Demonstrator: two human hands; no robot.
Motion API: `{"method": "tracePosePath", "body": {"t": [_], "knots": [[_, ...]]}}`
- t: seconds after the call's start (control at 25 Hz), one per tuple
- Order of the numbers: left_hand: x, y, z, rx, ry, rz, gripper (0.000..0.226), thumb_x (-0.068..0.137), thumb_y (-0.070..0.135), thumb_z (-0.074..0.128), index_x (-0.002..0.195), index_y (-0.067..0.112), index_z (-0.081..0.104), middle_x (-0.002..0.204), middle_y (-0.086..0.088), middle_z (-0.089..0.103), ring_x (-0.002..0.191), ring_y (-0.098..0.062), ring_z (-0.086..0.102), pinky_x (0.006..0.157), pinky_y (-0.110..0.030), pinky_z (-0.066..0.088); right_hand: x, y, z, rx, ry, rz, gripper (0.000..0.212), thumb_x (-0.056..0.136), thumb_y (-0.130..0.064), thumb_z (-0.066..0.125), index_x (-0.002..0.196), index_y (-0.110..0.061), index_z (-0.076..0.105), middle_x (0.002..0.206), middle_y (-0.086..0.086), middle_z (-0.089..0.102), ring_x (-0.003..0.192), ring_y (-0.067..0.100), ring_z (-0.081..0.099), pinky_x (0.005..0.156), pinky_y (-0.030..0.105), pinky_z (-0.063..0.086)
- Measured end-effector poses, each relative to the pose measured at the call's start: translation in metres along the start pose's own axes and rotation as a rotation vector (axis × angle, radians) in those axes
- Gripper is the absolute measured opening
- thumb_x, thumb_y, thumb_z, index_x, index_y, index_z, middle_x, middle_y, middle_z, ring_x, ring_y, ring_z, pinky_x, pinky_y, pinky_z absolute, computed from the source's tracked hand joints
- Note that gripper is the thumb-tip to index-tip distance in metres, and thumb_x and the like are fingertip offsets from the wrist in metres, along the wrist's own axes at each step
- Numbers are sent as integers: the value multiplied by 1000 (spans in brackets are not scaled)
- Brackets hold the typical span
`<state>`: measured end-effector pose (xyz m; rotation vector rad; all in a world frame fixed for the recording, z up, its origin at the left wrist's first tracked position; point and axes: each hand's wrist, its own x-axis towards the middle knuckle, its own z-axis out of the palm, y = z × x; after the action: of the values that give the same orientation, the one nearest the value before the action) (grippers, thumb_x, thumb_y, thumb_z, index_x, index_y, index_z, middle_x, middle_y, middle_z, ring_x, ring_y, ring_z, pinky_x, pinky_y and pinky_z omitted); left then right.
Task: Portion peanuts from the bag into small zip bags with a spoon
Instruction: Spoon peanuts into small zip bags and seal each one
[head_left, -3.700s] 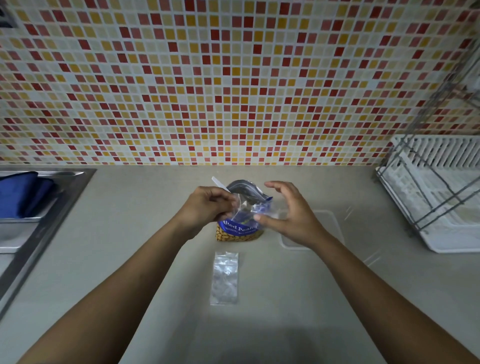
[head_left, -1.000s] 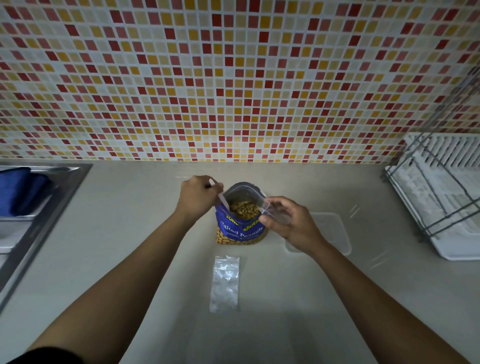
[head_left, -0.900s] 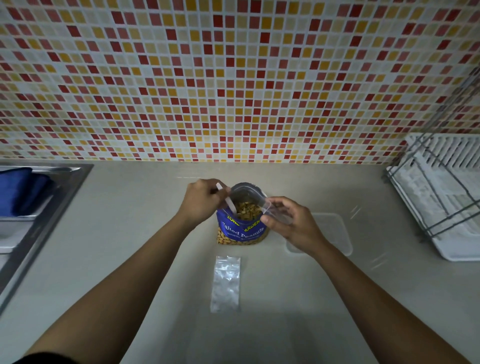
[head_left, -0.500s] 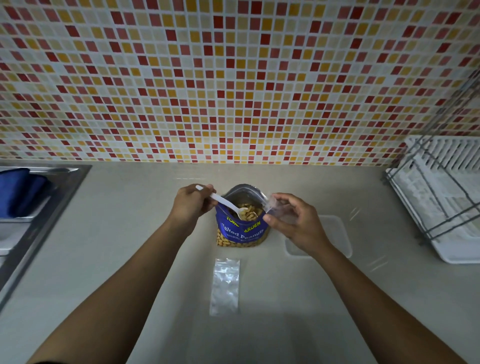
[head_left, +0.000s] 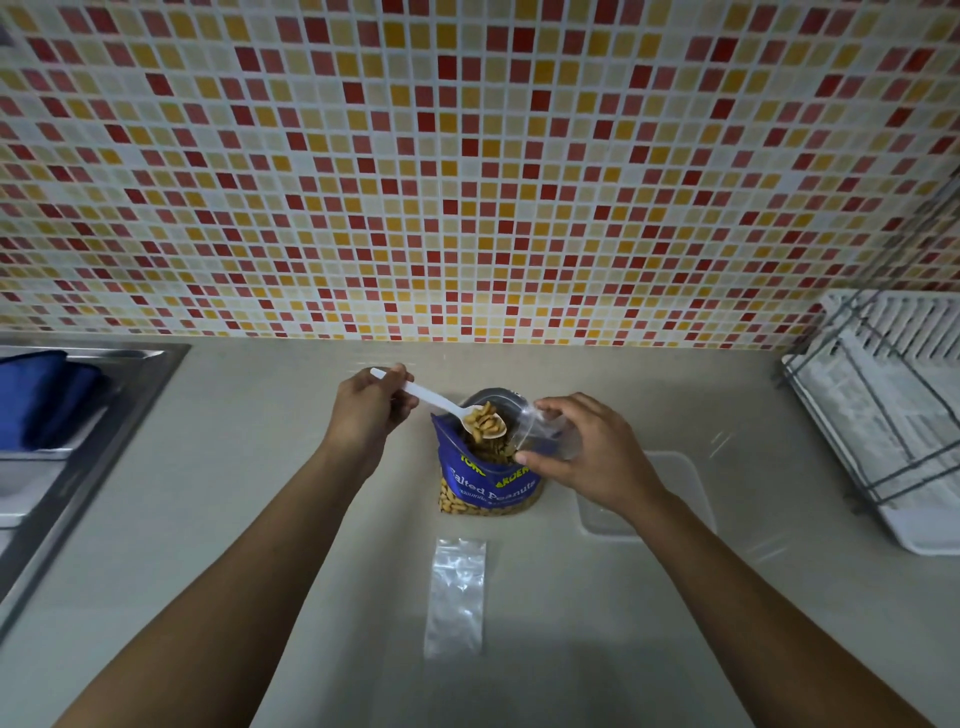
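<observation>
Loaded spoon (head_left: 457, 408) over the open peanut bag (head_left: 488, 470) — small zip bag (head_left: 543, 434) held at its right.

Left hand (head_left: 366, 415) closed round the white spoon's handle; bowl heaped with peanuts (head_left: 484, 420), hovering above the bag mouth. Right hand (head_left: 592, 457) pinches a clear zip bag between thumb and fingers, mouth facing the spoon, right beside the peanut bag's rim. The blue peanut bag stands upright mid-bench (head_left: 260, 493), nuts visible inside. A second zip bag (head_left: 456, 597) lies flat, nearer the person. Clear plastic lid (head_left: 685, 483) lies flat, partly under the right wrist — dish rack (head_left: 893, 415) far right, sink (head_left: 88, 441) with blue cloth (head_left: 41, 402) far left.
</observation>
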<state>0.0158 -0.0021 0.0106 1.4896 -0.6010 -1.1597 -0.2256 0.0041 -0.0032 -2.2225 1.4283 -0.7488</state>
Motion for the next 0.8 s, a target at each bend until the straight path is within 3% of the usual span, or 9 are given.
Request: {"method": "tracePosePath", "body": {"t": [0.24,0.44,0.8], "knots": [[-5,8,1,-46,-6,-12,17,95,16,49,98,2,58,80,-7,54,68,-14,53,64,-22,47,7,-5,4,-21,-3,1,59,64,-52,76,111,-19,62,104,-3,65,92,15,59,82,34,50],[-5,23,5,-10,-35,17,15,95,16,50,90,6,60,79,-6,55,68,-14,54,65,-23,48,12,-10,7,-7,-20,-2,57,66,-47,77,113,-18,60,106,-2,64,91,12,56,83,29,48],[-2,26,-2,-19,20,-32,16,93,16,52,100,3,60,83,-7,55,71,-15,54,66,-23,49,13,-10,8,-64,-47,4,58,68,-47,75,115,-18,60,107,0,64,94,15,57,82,28,46]]}}
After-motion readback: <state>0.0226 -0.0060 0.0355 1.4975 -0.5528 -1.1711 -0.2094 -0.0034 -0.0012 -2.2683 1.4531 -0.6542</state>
